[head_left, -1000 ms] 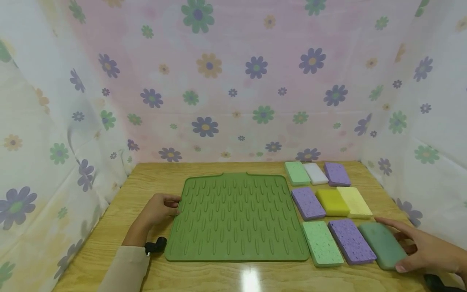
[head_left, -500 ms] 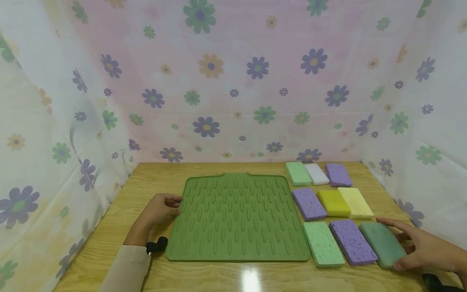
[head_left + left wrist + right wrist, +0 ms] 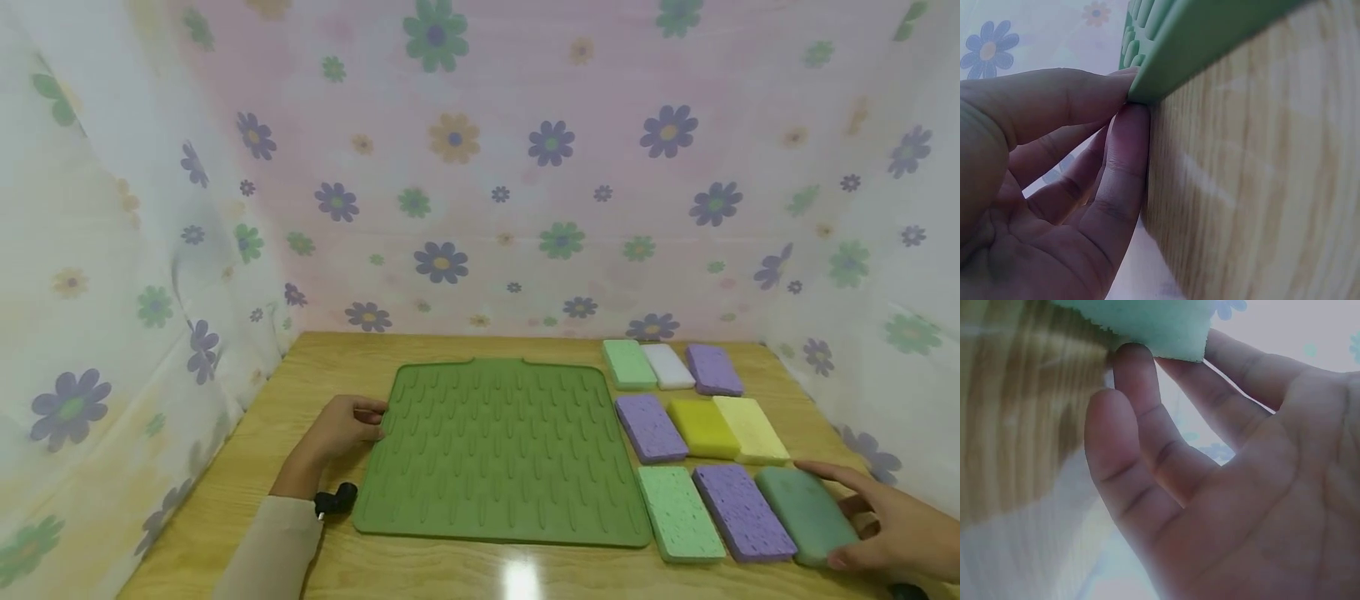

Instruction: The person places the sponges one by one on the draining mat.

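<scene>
head view: the green mat [image 3: 502, 454] lies flat on the table [image 3: 427, 571], a flowered cloth [image 3: 495, 133] behind it. the left hand [image 3: 339, 429] is at the mat's left edge. right of the mat, the right hand [image 3: 892, 525] spans the dark green sponge [image 3: 806, 512] — thumb at its near corner, a finger at its far end. between that sponge and the mat lie the near purple sponge [image 3: 744, 512] and the near mint sponge [image 3: 681, 514], the mint one just beside the mat. farther back, also right of the mat, come two more rows of sponges, the middle row ending in a pale yellow sponge [image 3: 750, 429].

left wrist view: the left grip is pinching the mat's edge between thumb and a fingertip; how firmly, i cannot tell. a light, downward hold seems best here, steadying the mat without lifting its rim.

right wrist view: the right grip is set around the edge of the dark green sponge, fingertips touching it, other fingers spread apart; the thumb's contact is not clear here. even pressure from both ends should do — too hard a squeeze could bow the sponge or nudge the purple one on its mat side.
</scene>
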`<state>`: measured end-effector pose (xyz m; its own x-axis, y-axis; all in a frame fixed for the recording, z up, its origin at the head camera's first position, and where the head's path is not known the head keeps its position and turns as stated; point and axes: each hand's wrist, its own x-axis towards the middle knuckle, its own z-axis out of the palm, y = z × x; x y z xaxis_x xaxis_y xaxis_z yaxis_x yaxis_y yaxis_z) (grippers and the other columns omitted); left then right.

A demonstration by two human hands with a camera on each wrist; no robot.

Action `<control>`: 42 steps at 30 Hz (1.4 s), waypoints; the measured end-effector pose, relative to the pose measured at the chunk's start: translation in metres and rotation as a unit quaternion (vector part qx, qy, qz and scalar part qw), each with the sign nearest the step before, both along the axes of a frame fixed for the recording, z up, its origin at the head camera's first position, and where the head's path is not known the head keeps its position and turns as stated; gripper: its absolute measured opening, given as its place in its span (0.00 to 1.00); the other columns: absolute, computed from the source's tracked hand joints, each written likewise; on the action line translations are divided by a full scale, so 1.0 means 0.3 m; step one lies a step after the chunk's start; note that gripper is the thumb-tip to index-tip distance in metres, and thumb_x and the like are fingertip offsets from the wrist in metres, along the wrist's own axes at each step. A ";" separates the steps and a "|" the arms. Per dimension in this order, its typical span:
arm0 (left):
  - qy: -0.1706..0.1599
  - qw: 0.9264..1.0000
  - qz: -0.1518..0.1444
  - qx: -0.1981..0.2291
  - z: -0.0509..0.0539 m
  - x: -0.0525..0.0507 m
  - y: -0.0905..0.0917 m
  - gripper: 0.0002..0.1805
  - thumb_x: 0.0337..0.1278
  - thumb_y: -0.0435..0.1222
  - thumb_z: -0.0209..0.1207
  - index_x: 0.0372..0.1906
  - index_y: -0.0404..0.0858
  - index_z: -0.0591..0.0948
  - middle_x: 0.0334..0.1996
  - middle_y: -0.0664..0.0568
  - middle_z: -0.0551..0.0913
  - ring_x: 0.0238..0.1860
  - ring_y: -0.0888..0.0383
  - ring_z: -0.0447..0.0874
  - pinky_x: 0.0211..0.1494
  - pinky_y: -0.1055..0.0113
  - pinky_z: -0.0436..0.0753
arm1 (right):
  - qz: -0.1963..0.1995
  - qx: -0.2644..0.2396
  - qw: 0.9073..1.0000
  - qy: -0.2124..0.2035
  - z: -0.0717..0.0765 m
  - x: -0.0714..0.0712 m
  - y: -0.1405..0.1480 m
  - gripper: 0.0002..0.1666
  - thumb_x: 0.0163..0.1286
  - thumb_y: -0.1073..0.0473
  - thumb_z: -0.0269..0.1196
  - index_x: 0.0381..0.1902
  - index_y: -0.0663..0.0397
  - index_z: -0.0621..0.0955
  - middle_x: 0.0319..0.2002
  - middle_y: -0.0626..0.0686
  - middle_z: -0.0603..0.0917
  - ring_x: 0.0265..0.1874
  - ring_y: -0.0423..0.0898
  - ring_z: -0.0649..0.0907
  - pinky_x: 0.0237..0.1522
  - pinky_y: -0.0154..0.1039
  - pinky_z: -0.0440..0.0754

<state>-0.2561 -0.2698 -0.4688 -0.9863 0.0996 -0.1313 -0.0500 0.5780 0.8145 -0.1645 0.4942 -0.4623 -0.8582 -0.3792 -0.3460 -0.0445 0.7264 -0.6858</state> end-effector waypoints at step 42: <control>-0.001 1.000 -0.004 0.015 -0.004 -0.006 -0.003 0.25 0.60 0.29 0.70 0.63 0.35 0.83 0.56 0.42 0.84 0.56 0.49 0.83 0.51 0.60 0.87 | -0.007 0.040 0.968 0.248 0.159 -0.056 -0.246 0.54 0.59 0.56 0.79 0.77 0.61 0.65 0.69 0.59 0.64 0.45 0.26 0.72 0.33 0.34 0.78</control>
<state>-0.2580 -0.2707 -0.4699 -0.9852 0.1103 -0.1311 -0.0485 0.5544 0.8308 -0.1814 0.4203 -0.4145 -0.9312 -0.3552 0.0820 -0.3433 0.7789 -0.5248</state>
